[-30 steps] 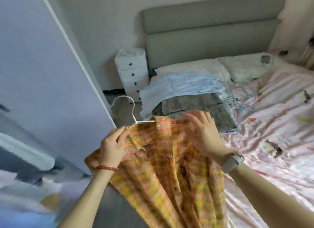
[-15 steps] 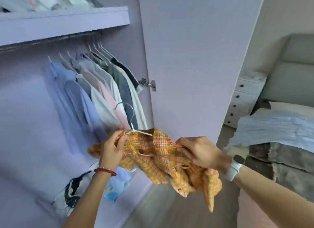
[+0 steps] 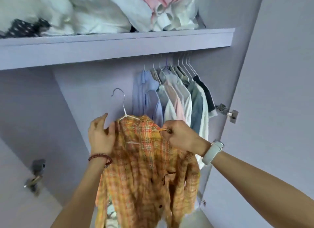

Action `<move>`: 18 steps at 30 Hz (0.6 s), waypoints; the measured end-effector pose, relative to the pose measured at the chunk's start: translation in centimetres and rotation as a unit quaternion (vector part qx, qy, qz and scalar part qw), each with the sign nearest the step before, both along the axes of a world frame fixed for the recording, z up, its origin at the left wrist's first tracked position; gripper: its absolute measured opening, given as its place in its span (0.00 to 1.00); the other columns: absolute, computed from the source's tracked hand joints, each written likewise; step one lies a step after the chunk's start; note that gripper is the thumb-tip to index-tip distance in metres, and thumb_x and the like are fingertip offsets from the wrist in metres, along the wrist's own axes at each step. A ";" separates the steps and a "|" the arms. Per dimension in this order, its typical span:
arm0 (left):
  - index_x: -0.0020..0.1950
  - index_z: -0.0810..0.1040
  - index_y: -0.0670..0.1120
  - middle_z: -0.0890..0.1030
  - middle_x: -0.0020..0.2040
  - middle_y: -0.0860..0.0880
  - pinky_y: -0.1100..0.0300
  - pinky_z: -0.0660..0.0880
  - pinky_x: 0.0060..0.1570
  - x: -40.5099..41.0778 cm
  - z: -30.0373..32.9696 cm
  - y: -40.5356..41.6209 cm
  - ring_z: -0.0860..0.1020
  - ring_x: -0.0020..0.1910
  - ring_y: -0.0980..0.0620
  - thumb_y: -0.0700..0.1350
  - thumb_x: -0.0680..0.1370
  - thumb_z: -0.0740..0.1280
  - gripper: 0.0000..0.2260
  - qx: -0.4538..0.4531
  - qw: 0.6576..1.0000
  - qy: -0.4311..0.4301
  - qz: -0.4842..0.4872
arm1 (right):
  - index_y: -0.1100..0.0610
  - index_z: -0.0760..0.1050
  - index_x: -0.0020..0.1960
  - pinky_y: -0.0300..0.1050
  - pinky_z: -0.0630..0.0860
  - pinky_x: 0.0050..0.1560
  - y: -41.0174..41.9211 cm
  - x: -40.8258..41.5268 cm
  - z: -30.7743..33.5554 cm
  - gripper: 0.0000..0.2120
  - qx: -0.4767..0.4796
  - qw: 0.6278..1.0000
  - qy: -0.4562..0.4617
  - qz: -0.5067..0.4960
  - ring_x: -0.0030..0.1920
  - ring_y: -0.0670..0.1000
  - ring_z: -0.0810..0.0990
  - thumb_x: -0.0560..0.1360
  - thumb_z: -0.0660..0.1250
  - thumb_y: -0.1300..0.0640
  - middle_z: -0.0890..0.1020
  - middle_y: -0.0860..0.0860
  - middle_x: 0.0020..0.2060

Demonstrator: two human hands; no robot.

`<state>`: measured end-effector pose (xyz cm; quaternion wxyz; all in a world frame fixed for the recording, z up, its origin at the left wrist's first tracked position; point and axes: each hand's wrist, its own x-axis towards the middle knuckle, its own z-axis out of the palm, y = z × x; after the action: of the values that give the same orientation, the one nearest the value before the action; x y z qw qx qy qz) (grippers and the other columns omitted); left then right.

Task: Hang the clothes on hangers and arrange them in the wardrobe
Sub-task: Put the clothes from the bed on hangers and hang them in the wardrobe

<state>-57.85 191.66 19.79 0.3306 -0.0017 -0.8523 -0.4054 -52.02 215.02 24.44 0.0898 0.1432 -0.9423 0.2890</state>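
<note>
Here, in the head view, an orange plaid shirt (image 3: 146,163) on a white hanger (image 3: 124,111) is held up in front of the open wardrobe (image 3: 95,85). The left hand (image 3: 101,136) grips the shirt's left shoulder, fingers loosely curled; the right hand (image 3: 182,136) pinches the fabric at the right shoulder. Behind, hung shirts (image 3: 173,98) crowd the right end below the shelf (image 3: 119,46), which carries piled laundry (image 3: 102,12).
</note>
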 end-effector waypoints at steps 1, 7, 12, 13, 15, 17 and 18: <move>0.65 0.72 0.41 0.72 0.62 0.36 0.53 0.61 0.62 -0.3 1.1 0.2 0.68 0.62 0.37 0.40 0.76 0.65 0.17 0.000 0.999 0.032 0.027 | 0.56 0.70 0.34 0.46 0.70 0.42 -0.5 -1.4 -0.1 0.10 -0.006 1.000 0.001 -0.014 0.39 0.53 0.73 0.75 0.62 0.58 0.75 0.51 0.33; 0.64 0.73 0.40 0.70 0.64 0.35 0.39 0.64 0.59 -2.3 8.0 2.2 0.67 0.64 0.33 0.39 0.74 0.64 0.18 -0.160 0.953 0.229 0.113 | 0.54 0.64 0.31 0.45 0.69 0.40 -3.0 -9.4 0.9 0.14 -0.087 0.992 0.024 -0.087 0.44 0.62 0.78 0.76 0.59 0.58 0.78 0.60 0.37; 0.74 0.59 0.47 0.56 0.74 0.37 0.41 0.48 0.70 -5.6 12.0 3.1 0.52 0.73 0.35 0.43 0.73 0.63 0.29 -0.296 0.918 0.191 0.182 | 0.62 0.71 0.43 0.45 0.66 0.38 -4.8 -15.4 2.8 0.09 -0.116 0.982 0.077 -0.131 0.46 0.63 0.78 0.77 0.57 0.58 0.80 0.63 0.43; 0.74 0.56 0.47 0.53 0.74 0.36 0.40 0.46 0.71 -6.3 12.4 3.0 0.50 0.73 0.35 0.44 0.73 0.62 0.31 -0.305 0.919 0.169 0.185 | 0.63 0.72 0.46 0.45 0.66 0.38 -5.1 -16.5 3.0 0.09 -0.117 0.980 0.079 -0.140 0.47 0.64 0.78 0.78 0.56 0.58 0.80 0.63 0.43; 0.75 0.53 0.46 0.51 0.74 0.36 0.39 0.47 0.71 -7.4 12.4 2.6 0.48 0.73 0.34 0.45 0.74 0.62 0.31 -0.320 0.917 0.139 0.190 | 0.64 0.72 0.51 0.47 0.68 0.38 -5.8 -18.5 3.5 0.10 -0.112 0.978 0.076 -0.161 0.48 0.64 0.78 0.78 0.56 0.59 0.80 0.63 0.45; 0.75 0.52 0.46 0.51 0.74 0.35 0.39 0.49 0.70 -7.9 12.1 2.2 0.48 0.73 0.34 0.45 0.75 0.63 0.31 -0.336 0.910 0.140 0.200 | 0.65 0.72 0.52 0.48 0.70 0.39 -6.1 -20.4 3.7 0.10 -0.103 0.978 0.061 -0.173 0.49 0.63 0.78 0.78 0.56 0.60 0.80 0.63 0.47; 0.75 0.53 0.46 0.52 0.74 0.35 0.39 0.49 0.70 -8.1 12.0 2.1 0.49 0.73 0.34 0.45 0.75 0.63 0.31 -0.340 0.907 0.145 0.205 | 0.65 0.72 0.52 0.47 0.70 0.38 -6.1 -21.2 3.7 0.09 -0.101 0.977 0.050 -0.181 0.49 0.63 0.79 0.77 0.57 0.61 0.80 0.62 0.47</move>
<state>-65.95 193.75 31.78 0.5055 0.0017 -0.8628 -0.0100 -73.22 208.89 28.11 0.2011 -0.0250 -0.9131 0.3538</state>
